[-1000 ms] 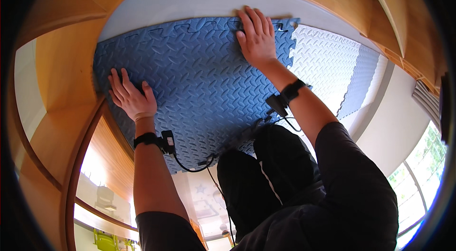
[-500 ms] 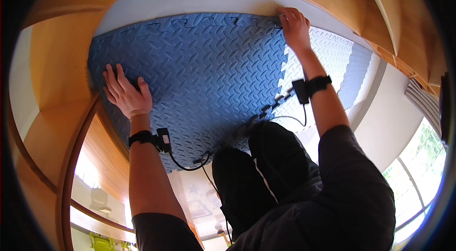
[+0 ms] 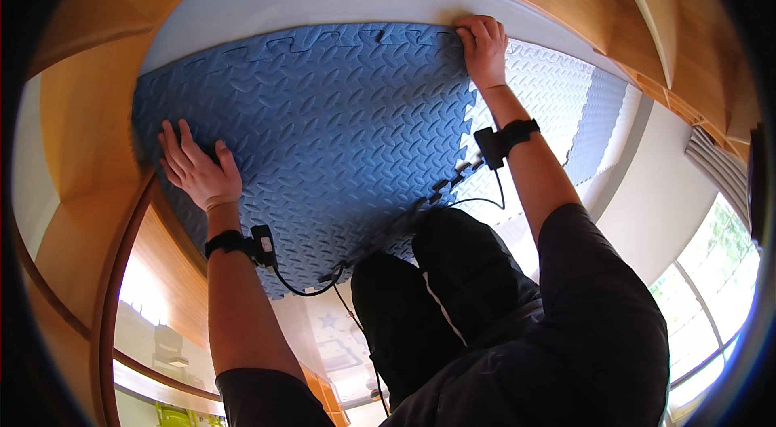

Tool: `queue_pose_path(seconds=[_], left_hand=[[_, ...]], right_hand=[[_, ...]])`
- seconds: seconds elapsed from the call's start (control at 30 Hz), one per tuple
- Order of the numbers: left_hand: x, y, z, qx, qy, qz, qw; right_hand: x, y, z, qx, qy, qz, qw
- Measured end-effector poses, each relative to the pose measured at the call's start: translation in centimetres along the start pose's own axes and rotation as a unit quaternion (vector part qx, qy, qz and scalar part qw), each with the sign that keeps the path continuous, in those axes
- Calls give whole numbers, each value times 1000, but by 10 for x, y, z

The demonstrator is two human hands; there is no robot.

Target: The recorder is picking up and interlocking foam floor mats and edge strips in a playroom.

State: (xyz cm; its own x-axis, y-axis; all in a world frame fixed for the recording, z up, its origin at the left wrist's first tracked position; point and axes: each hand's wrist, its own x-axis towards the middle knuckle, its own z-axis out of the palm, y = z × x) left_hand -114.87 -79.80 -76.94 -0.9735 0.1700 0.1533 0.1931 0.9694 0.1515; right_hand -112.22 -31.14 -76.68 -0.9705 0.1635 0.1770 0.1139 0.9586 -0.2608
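A blue foam mat [image 3: 323, 120] with a raised tread pattern and jigsaw-cut edges lies on the floor before my knees. My left hand [image 3: 200, 170] rests flat on its left part, fingers spread and thumb held apart. At the mat's far right corner is my right hand [image 3: 485, 47], its fingers curled and closed on the corner; the fingertips are partly hidden. A white foam mat [image 3: 541, 75] of the same pattern adjoins the blue one along its right edge.
Wooden shelving [image 3: 89, 136] curves round the left and far sides. A grey mat strip [image 3: 596, 112] lies beyond the white mat. Black cables [image 3: 303, 291] run from bands on both wrists. Windows [image 3: 703, 281] stand at the right.
The mat and both hands appear slightly farther left in the picture, as the whole view has shifted. Both hands keep their places on the mat, the left flat, the right at the corner.
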Motion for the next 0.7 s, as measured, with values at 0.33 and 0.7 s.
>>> queue_pose_path(seconds=[0.33,0.7], left_hand=[[4,6,2,-11,11,6,1000],[1,1,1,2,3,-3,1000]], right_hand=[[-31,9,-1,-60,-83,74,992],[-86,3,-16,-64,-119,63,989]])
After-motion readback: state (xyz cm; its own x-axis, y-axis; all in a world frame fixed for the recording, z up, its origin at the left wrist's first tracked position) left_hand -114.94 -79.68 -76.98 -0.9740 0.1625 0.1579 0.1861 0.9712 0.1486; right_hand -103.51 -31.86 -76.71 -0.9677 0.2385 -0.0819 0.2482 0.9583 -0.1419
